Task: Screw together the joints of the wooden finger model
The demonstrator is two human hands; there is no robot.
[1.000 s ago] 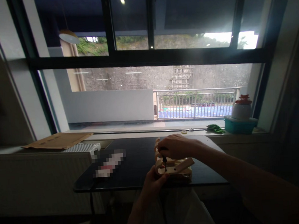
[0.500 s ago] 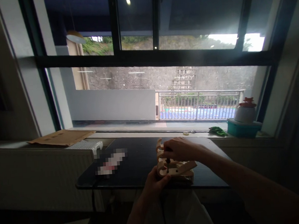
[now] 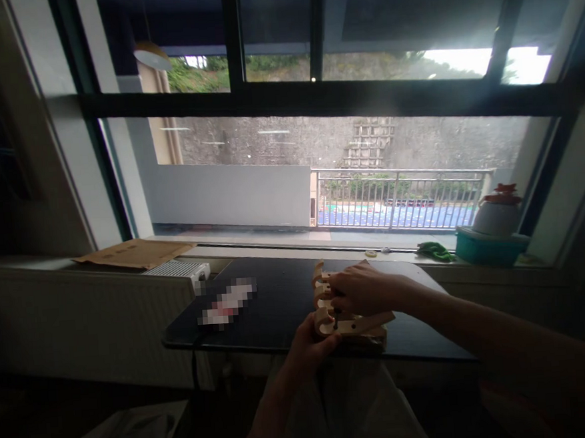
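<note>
Near the front edge of the black table (image 3: 273, 304) lies a pale wooden piece (image 3: 362, 322) with several curved hooks along its left side and small dark holes. My left hand (image 3: 309, 346) is closed around its near left corner, thumb on the front edge. Above the piece, my right hand (image 3: 365, 290) is closed on a screwdriver (image 3: 335, 320), whose thin dark shaft points down at a hole in the nearest hooked part. The fingers hide most of the handle, and whether the tip sits in a screw is too small to tell.
A blurred-out flat item (image 3: 227, 305) is on the table's left. Beyond it, a brown envelope (image 3: 137, 254) rests by the white radiator (image 3: 178, 270). Along the windowsill are a green cloth-like thing (image 3: 435, 252) and a teal box (image 3: 492, 245) bearing a white pot (image 3: 497, 218).
The whole view has shifted slightly, so the table and hands appear a little further right and higher. My right hand sits lower over the screwdriver, covering more of its handle. My left hand keeps its hold.
</note>
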